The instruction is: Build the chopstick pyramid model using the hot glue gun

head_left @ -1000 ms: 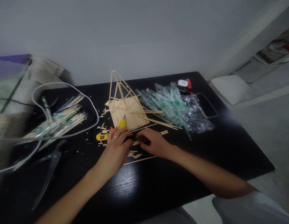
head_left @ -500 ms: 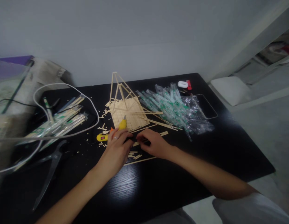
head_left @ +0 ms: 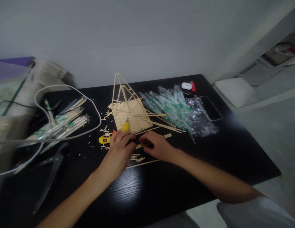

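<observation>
My left hand (head_left: pixel 120 145), with a ring on one finger, is closed, its fingertips pinched just in front of a yellow hot glue gun (head_left: pixel 125 127). My right hand (head_left: pixel 157 146) is closed in a pinch too, facing the left across a narrow gap. What the fingertips hold is too small or hidden to make out. Beyond them lies a flat panel of wooden sticks (head_left: pixel 138 122), with a stick frame (head_left: pixel 123 95) rising to a peak on it. Short cut pieces (head_left: pixel 137 157) and a long stick (head_left: pixel 147 163) lie below the hands.
Loose sticks (head_left: pixel 161 124) reach right toward crumpled green-printed wrappers (head_left: pixel 171 107). A phone (head_left: pixel 210 108), a white case (head_left: pixel 186 85) and a red object (head_left: pixel 193 86) lie farther right. Wrapped chopsticks (head_left: pixel 66 123), a white cable (head_left: pixel 96 109) and a plier-like tool (head_left: pixel 53 174) occupy the black table's (head_left: pixel 197 196) left.
</observation>
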The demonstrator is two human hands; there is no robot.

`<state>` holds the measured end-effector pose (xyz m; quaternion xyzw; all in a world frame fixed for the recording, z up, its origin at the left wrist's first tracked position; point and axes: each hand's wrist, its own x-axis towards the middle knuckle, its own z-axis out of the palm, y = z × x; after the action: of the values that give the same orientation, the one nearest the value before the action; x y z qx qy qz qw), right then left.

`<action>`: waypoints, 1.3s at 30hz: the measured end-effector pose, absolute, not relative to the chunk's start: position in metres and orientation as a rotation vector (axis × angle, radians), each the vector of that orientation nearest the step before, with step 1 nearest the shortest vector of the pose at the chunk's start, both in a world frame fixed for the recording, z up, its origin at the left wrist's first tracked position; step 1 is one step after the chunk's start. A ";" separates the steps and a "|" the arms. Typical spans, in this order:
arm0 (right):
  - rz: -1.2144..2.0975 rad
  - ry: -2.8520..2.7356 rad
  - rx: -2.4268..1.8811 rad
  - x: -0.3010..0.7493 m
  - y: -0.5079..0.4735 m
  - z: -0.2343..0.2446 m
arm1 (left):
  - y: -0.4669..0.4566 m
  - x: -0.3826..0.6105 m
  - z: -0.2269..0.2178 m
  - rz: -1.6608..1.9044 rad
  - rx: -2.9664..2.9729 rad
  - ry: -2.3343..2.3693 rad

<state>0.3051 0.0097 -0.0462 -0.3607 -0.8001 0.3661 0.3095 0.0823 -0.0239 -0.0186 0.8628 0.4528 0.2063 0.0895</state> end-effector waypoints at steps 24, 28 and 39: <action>0.532 -2.437 -0.931 0.311 0.003 -0.034 | -0.018 0.074 -0.005 0.702 2.577 1.372; 0.573 -2.432 -0.937 0.312 0.003 -0.034 | -0.018 0.075 -0.006 0.713 2.589 1.378; 1.032 -2.188 -1.027 0.316 0.008 -0.012 | -0.011 0.066 0.012 0.888 2.446 1.328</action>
<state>0.3165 0.0079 -0.0116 -0.3780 -0.8052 0.3799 0.2538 0.0663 -0.0115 0.0117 0.8322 0.4517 0.3022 0.1097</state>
